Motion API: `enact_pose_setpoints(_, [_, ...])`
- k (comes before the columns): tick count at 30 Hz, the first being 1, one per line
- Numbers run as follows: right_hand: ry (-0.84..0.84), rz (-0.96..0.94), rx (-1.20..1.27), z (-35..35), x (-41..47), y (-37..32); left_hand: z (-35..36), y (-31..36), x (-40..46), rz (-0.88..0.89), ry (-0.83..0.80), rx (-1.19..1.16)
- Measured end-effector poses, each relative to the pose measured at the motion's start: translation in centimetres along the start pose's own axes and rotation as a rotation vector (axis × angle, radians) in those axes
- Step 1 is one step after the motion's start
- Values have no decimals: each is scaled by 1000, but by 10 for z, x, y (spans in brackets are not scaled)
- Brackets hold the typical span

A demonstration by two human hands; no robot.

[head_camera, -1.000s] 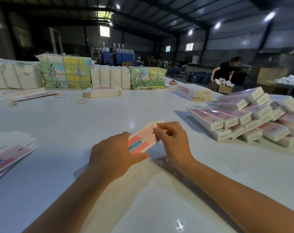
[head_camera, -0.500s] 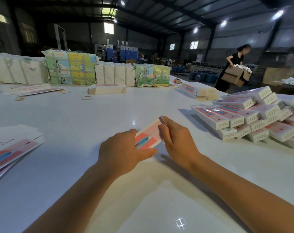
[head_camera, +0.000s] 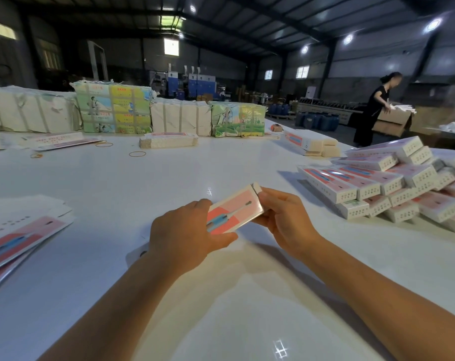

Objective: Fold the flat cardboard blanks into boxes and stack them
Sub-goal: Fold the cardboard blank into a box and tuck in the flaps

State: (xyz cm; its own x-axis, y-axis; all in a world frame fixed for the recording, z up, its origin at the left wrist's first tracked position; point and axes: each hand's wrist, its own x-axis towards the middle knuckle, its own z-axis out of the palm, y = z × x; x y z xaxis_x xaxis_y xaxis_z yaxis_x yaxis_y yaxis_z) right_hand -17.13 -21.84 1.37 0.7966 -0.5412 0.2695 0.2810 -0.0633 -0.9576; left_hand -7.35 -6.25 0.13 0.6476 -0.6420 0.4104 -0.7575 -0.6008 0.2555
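Observation:
Both hands hold one pink and white box [head_camera: 234, 209] printed with a toothbrush, just above the white table [head_camera: 169, 178]. My left hand [head_camera: 187, 238] grips its near end, thumb underneath. My right hand [head_camera: 283, 217] pinches the far end, where a small white flap sticks up. Folded boxes of the same kind lie stacked in a pile [head_camera: 393, 183] at the right. Flat blanks [head_camera: 20, 235] lie fanned out at the left edge.
Wrapped bundles of paper stock [head_camera: 111, 110] line the table's far side, with a short stack of blanks [head_camera: 169, 140] and loose rubber bands [head_camera: 137, 154] in front. A person [head_camera: 374, 110] handles a brown carton beyond the table at the right.
The box has taken fuller shape between my hands and tilted so its printed face shows. My right hand has shifted to the far end flap. The person at the back lifted a carton.

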Motion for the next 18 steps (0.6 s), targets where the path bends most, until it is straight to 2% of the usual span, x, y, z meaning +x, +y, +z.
enact_pose_setpoints(4, [-38,-95,-108,1,-6,0,-1,-1,0,23,-1,-7])
enact_pose_setpoints(10, [18,-333,-469,3,-12,5,-5,-1,3,18,-78,-44])
enact_pose_setpoints(14, [101,-436,-691,12,-17,11,-4,5,2,6,-31,4])
enact_pose_setpoints(18, [131,-410,-644,20,-20,11,-1,10,1,-7,8,24])
